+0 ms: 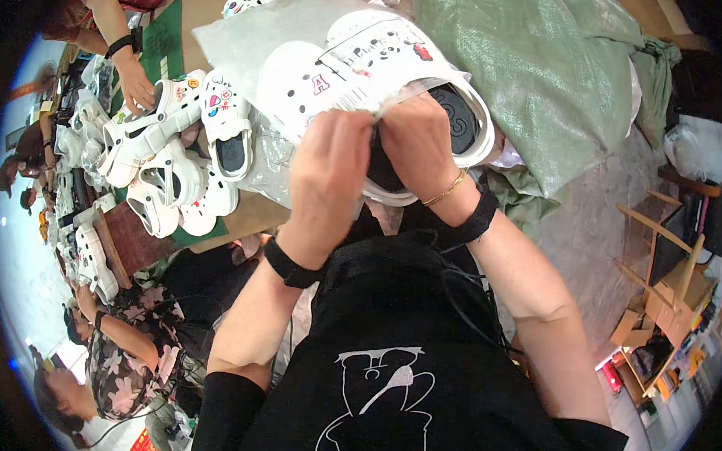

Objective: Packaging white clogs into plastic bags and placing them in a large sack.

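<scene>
A pair of white clog shoes [349, 70] with small coloured charms sits in a clear plastic bag [261, 36] at the edge of the table in front of me. My left hand [331, 171] and my right hand [418, 143] meet at the bag's open end, both pinching the plastic by the heels. The black insole of one clog [458, 116] shows past my right hand. Each wrist wears a black band, and a thin gold bracelet circles the right one.
A heap of loose white clogs [173, 146] lies left on the table [251, 216]. Another person's hand [136, 83] rests on them. A large green woven sack [541, 67] lies right. A seated person [117, 360] is lower left; wooden frames and cartons [668, 282] stand right.
</scene>
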A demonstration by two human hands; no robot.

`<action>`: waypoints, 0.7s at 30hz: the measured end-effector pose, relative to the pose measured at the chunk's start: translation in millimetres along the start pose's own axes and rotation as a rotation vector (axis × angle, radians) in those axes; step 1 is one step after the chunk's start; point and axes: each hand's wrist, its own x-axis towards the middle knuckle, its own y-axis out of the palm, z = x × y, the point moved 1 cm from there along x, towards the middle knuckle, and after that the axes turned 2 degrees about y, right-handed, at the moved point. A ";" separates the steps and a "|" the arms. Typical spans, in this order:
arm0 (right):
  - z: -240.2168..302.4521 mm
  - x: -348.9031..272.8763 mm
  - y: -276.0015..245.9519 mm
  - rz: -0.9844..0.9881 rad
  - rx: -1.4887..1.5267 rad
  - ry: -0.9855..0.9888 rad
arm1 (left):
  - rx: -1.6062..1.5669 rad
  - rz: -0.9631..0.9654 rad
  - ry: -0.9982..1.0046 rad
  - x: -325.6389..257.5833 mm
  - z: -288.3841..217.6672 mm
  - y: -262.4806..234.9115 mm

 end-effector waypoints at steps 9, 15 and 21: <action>-7.1 -3.4 18.7 -0.177 0.310 0.330 | -0.017 -0.238 -0.203 -38.2 10.3 -14.2; -4.2 3.7 22.2 -0.169 0.362 0.347 | -0.135 -0.159 -0.226 -42.9 24.6 -25.7; 4.1 9.2 19.8 -0.028 0.973 0.829 | -0.161 -0.142 -0.039 -46.2 11.5 -37.4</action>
